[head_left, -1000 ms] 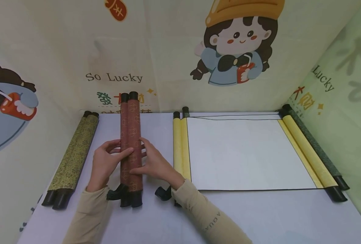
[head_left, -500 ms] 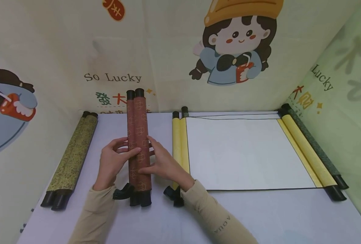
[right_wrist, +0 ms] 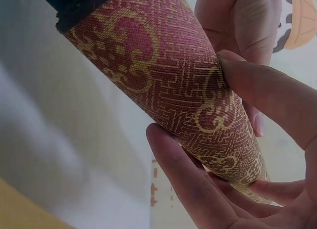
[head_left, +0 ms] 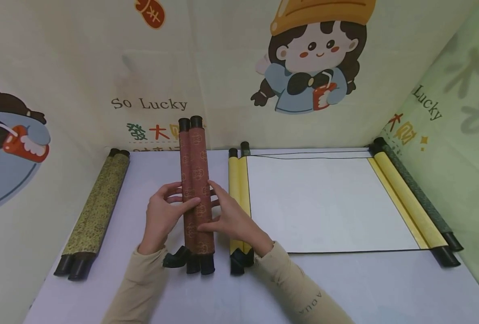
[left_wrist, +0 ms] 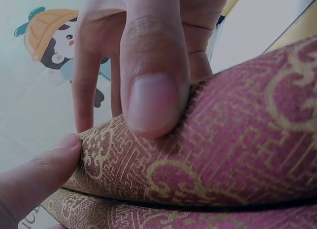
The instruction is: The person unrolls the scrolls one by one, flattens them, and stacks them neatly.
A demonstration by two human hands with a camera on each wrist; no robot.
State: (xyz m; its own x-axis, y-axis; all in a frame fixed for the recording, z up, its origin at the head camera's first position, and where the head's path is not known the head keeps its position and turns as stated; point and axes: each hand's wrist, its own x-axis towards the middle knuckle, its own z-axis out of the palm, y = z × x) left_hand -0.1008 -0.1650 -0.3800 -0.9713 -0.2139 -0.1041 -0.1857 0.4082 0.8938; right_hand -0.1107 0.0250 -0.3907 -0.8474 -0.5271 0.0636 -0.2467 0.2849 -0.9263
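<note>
A dark red scroll (head_left: 199, 171) with gold patterns and black end knobs is rolled from both ends into two rolls lying side by side. My left hand (head_left: 162, 220) grips its left side, with the thumb laid across the front. From the right, my right hand (head_left: 235, 218) holds the same scroll, thumb low on the front and fingers at the edge. Close up, the gold-patterned cloth (right_wrist: 163, 56) shows between the fingers in the right wrist view. The scroll slants upright, its top overlapping the back wall in the head view.
A yellow-edged scroll (head_left: 328, 207) lies unrolled on the right, its left roll (head_left: 234, 193) close by my right hand. Behind it shows a dark green scroll (head_left: 419, 193). An olive patterned scroll (head_left: 97, 207), rolled up, lies at the table's left. A printed cloth wall (head_left: 223, 67) stands behind.
Both hands have moved right together with the red scroll, bringing it closer to the yellow-edged scroll. Their grip looks the same, and the other scrolls have stayed in place.
</note>
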